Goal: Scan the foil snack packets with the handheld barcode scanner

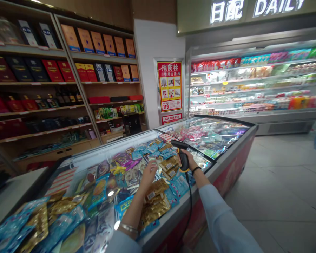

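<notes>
My right hand (pixel 190 160) is wrapped round a black and yellow handheld barcode scanner (pixel 183 160), its head pointing left and its cable hanging down the freezer's side. My left hand (pixel 149 170) is held just left of the scanner, over the packets, with its fingers curled together. Whatever may be in those fingers is too blurred to make out. Gold packets (pixel 156 207) with white barcode labels and blue packets (pixel 179 184) lie around both hands on the glass top of a chest freezer (pixel 233 158).
More gold and blue packets (pixel 64 221) are piled at the near left of the freezer. Shelves of boxed goods (pixel 86 82) stand behind on the left. A lit refrigerated display (pixel 258 84) is at the back right, beyond the tiled floor (pixel 279 182).
</notes>
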Demonstrator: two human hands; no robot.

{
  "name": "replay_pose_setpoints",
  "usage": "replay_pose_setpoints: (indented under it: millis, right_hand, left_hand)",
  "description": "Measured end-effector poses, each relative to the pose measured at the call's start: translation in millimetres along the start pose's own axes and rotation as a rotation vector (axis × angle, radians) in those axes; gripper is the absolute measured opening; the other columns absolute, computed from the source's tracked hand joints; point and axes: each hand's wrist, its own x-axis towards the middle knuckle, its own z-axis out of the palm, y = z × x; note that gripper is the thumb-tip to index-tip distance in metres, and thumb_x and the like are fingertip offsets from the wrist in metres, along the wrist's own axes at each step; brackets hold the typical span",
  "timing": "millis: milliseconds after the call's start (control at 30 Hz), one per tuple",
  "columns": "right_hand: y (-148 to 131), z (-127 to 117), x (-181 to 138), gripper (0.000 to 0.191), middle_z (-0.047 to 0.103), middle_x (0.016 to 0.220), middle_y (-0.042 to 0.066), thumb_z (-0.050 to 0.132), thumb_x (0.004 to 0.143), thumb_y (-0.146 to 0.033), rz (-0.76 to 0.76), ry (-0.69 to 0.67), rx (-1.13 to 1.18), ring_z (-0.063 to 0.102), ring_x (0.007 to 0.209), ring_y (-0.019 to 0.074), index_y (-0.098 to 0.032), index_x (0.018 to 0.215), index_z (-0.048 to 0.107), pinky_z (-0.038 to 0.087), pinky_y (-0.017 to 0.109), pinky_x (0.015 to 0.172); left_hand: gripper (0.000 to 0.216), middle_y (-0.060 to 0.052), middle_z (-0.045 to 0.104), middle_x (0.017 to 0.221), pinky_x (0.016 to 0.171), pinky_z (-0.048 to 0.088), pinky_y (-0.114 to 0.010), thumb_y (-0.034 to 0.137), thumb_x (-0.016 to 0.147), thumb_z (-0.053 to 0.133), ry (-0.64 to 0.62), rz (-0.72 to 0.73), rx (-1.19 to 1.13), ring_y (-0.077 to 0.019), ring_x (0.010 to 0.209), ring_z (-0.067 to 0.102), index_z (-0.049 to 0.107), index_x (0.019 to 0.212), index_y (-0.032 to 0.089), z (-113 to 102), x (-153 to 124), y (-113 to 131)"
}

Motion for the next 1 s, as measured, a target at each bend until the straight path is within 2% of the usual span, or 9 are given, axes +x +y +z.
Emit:
replay_pose_setpoints:
  millis: [100,267,367,500,600,733,867,1000]
  right_hand:
    - [2,-13,4,0.040,0.053,0.046,-0.001,0.059,0.074,-0.051,-0.001,0.025,0.030,0.046,0.034,0.0122,-0.014,0.088,0.064,0.034,0.024,0.037]
    - [7,-18,7,0.040,0.054,0.046,-0.002,0.060,0.072,-0.051,0.031,0.010,0.066,0.047,0.034,0.0124,-0.015,0.090,0.062,0.035,0.022,0.034]
    - [10,-19,7,0.040,0.055,0.046,-0.001,0.060,0.072,-0.051,0.059,-0.016,0.049,0.048,0.034,0.0130,-0.015,0.090,0.062,0.038,0.022,0.033]
    - [11,-20,6,0.038,0.056,0.046,-0.001,0.061,0.073,-0.049,0.058,-0.036,0.037,0.049,0.035,0.0130,-0.016,0.090,0.061,0.040,0.022,0.035]
    - [9,-20,4,0.038,0.055,0.046,-0.002,0.061,0.071,-0.050,0.048,-0.035,0.058,0.048,0.035,0.0129,-0.017,0.088,0.060,0.039,0.022,0.035]
    - [1,-16,3,0.036,0.052,0.044,-0.003,0.060,0.070,-0.052,0.023,-0.045,0.084,0.045,0.034,0.0123,-0.018,0.081,0.057,0.037,0.022,0.033]
    - [-10,0,8,0.035,0.052,0.044,-0.003,0.059,0.073,-0.052,-0.038,-0.030,0.074,0.046,0.035,0.0114,-0.018,0.082,0.058,0.037,0.021,0.034]
    - [-12,35,12,0.033,0.056,0.045,-0.002,0.061,0.077,-0.050,0.016,-0.130,-0.094,0.048,0.033,0.0119,-0.017,0.081,0.059,0.036,0.022,0.033]
  left_hand:
    - [0.035,-0.015,0.070,0.106,0.091,0.049,-0.040,0.034,0.077,0.059,-0.026,-0.068,-0.173,-0.0249,0.098,0.064,0.067,0.104,0.013,4,3,-7]
    - [0.037,-0.013,0.072,0.101,0.099,0.045,-0.038,0.042,0.062,0.072,-0.093,-0.162,-0.514,-0.0224,0.094,0.064,0.075,0.084,0.013,15,5,-8]
    - [0.031,-0.012,0.073,0.094,0.100,0.044,-0.036,0.037,0.057,0.077,-0.094,-0.242,-0.631,-0.0208,0.088,0.065,0.075,0.076,0.013,23,9,-6]
    - [0.019,-0.012,0.073,0.093,0.099,0.046,-0.032,0.028,0.064,0.074,-0.093,-0.281,-0.710,-0.0184,0.087,0.065,0.074,0.075,0.012,25,12,-1]
    - [0.015,-0.014,0.071,0.105,0.092,0.051,-0.034,0.025,0.075,0.066,-0.087,-0.332,-0.789,-0.0184,0.087,0.065,0.073,0.079,0.012,13,10,5]
    - [0.021,-0.015,0.065,0.119,0.081,0.058,-0.040,0.030,0.085,0.058,-0.021,-0.356,-0.855,-0.0191,0.085,0.066,0.070,0.091,0.014,-16,5,13]
    - [0.024,-0.013,0.063,0.123,0.083,0.059,-0.044,0.034,0.088,0.054,0.150,-0.253,-0.896,-0.0206,0.089,0.067,0.069,0.094,0.016,-42,7,20]
    - [0.030,-0.009,0.058,0.134,0.094,0.055,-0.048,0.035,0.092,0.047,0.351,-0.083,-0.948,-0.0216,0.103,0.065,0.071,0.090,0.018,-62,13,19]
